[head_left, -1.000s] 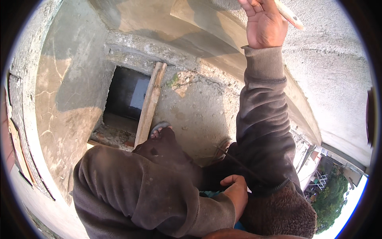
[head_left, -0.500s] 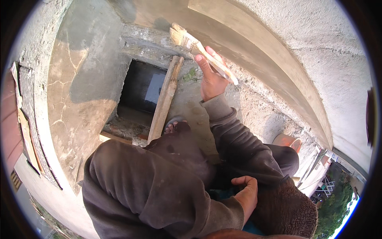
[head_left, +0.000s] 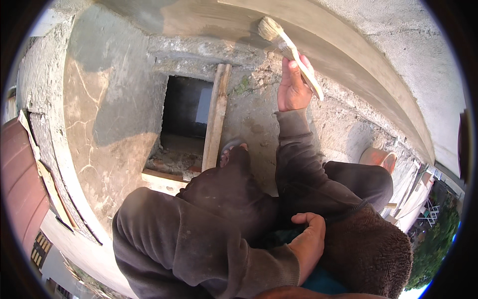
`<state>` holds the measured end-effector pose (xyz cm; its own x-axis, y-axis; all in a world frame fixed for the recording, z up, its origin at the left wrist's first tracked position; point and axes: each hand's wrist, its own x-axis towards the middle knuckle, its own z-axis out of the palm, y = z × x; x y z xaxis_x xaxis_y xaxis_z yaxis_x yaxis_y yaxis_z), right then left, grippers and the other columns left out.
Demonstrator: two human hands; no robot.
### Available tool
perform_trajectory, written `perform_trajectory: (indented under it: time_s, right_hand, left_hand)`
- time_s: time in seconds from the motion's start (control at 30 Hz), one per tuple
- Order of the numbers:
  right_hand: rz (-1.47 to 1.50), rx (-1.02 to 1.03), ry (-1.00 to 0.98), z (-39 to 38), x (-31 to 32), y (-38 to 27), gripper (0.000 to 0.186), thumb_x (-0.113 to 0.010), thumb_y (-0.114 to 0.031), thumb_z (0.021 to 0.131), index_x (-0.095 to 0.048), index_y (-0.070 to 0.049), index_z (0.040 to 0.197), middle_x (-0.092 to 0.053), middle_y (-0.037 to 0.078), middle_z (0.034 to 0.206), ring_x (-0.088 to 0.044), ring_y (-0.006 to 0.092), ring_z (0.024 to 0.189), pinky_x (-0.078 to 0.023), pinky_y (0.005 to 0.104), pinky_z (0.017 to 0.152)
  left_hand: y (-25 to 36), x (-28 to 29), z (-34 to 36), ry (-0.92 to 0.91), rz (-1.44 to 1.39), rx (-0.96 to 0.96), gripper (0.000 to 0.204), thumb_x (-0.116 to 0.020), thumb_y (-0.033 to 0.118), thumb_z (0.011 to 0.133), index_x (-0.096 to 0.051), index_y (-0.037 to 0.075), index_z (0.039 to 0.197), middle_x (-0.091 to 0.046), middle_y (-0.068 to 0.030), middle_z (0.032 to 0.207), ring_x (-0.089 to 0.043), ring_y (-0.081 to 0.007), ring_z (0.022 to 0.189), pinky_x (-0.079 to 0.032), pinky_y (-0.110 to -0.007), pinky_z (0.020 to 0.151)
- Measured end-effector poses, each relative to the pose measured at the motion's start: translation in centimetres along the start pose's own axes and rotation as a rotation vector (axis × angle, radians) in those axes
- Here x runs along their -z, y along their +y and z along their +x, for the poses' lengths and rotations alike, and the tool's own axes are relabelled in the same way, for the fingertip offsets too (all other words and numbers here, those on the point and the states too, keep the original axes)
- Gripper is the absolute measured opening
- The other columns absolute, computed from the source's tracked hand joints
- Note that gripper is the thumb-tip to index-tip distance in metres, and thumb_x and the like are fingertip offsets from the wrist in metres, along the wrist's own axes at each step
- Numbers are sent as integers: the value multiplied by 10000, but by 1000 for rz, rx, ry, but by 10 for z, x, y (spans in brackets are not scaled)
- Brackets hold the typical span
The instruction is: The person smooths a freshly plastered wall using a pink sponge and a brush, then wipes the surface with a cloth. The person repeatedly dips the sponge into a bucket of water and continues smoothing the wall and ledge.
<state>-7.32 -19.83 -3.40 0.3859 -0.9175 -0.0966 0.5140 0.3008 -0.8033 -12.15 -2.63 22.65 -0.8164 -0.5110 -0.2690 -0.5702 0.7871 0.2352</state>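
My right hand is closed round the pale handle of a flat paintbrush, thumb along it. Its light bristles point up and to the left, in front of the damp-looking lower band of the plastered wall; whether they touch it I cannot tell. My left hand rests low in my lap beside a brown fleecy cloth. Only its thumb side and back show there; its other fingers are hidden.
A square opening with a dark, reflective bottom lies left of my foot. A wooden plank runs along its right edge, another wood piece along its near edge. A reddish bucket stands by the wall at right.
My right hand has moved right and slightly up in the picture with the paintbrush, which now stands steeper. The view has shifted a little. My left hand stays in my lap.
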Motion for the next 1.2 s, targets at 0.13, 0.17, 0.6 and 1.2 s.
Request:
perform_trajectory:
  time_s: [0.13, 0.17, 0.6, 1.2]
  right_hand:
    - [-30, -111, -81, -18, 49, -4, 454, -787, -26, 897, -544, 35, 1276, -627, 209, 1348, -610, 288, 1249, -484, 422, 1106]
    - [-97, -140, -88, -24, 36, 7, 430, -787, -7, 890, -570, 35, 1259, -632, 217, 1348, -617, 289, 1248, -497, 417, 1091]
    - [3, 89, 62, 16, 36, 13, 421, -813, -27, 865, -591, 51, 1215, -656, 209, 1288, -628, 271, 1213, -515, 392, 1087]
    - [375, -112, 518, 46, 79, -82, 240, -680, -82, 984, -587, 117, 1081, -641, 227, 1044, -716, 315, 960, -674, 345, 864]
  left_hand:
    - [25, -9, 25, 116, 37, 227, 213, -586, 251, 861, -674, 72, 936, -566, -93, 769, -538, -226, 699, -452, -412, 659]
    - [23, -10, 22, 101, 21, 207, 220, -583, 255, 864, -678, 70, 937, -570, -94, 773, -539, -230, 706, -452, -416, 661]
    - [1, 2, -7, 2, -119, 191, 311, -550, 311, 896, -725, 56, 919, -612, -100, 837, -548, -280, 827, -439, -440, 721]
    - [-27, 0, 16, 126, -263, 46, 361, -620, 222, 834, -739, 30, 1116, -656, -40, 999, -584, -177, 854, -438, -302, 773]
